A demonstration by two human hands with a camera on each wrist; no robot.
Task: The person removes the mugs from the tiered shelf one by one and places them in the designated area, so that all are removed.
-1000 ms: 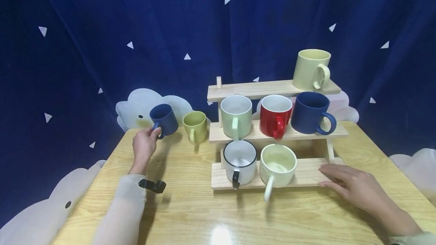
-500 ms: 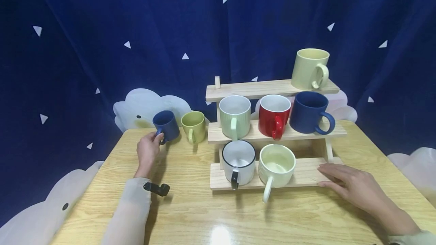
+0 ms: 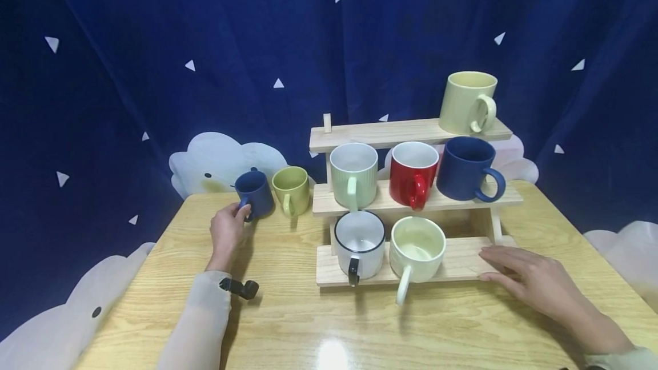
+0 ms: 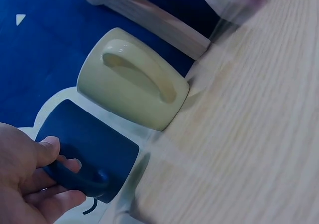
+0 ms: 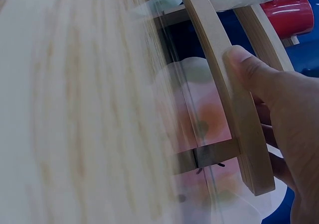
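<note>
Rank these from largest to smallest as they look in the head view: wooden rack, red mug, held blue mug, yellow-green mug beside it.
1. Wooden rack
2. Red mug
3. Held blue mug and yellow-green mug: too alike to rank.

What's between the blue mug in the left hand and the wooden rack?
The yellow-green mug stands between that blue mug and the rack, seen in the head view.
</note>
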